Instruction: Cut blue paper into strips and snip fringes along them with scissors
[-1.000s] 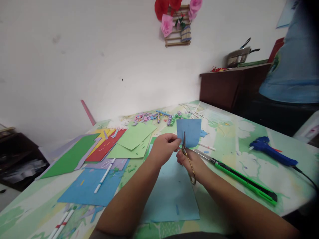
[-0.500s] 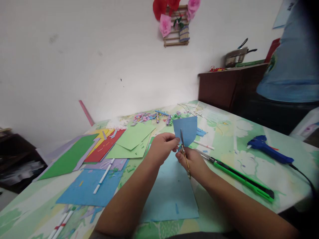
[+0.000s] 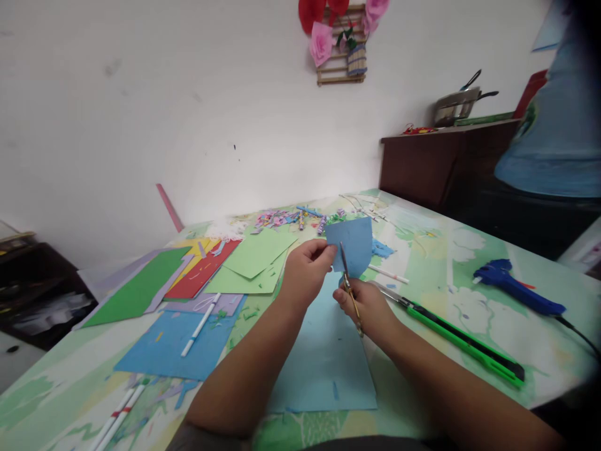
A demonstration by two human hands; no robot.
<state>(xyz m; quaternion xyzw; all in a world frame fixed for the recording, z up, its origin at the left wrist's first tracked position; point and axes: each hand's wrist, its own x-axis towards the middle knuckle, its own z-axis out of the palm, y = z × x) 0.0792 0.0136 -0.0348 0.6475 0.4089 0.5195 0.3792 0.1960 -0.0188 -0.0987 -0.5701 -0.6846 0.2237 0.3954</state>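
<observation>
My left hand (image 3: 310, 266) pinches the left edge of a small blue paper piece (image 3: 359, 243), which has a curved right side and is held up above the table. Closed around the handles of gold-handled scissors (image 3: 350, 289) is my right hand (image 3: 369, 307). The scissor blades point up and lie against the blue piece near its left part; I cannot tell whether they are in a cut. Beneath both hands lies a light blue sheet (image 3: 323, 363) with a small blue scrap on it.
Right of my hands are a green utility knife (image 3: 464, 341) with its blade out and a blue glue gun (image 3: 519, 288). Light green sheets (image 3: 256, 254), a red sheet (image 3: 201, 270), a blue sheet (image 3: 162, 344) and white pens (image 3: 201, 326) lie left. A person (image 3: 558, 138) stands at the right.
My left hand has shifted slightly up along the blue piece's left edge. The scissors stay nearly in place against it. The whole view has swung a little to the left.
</observation>
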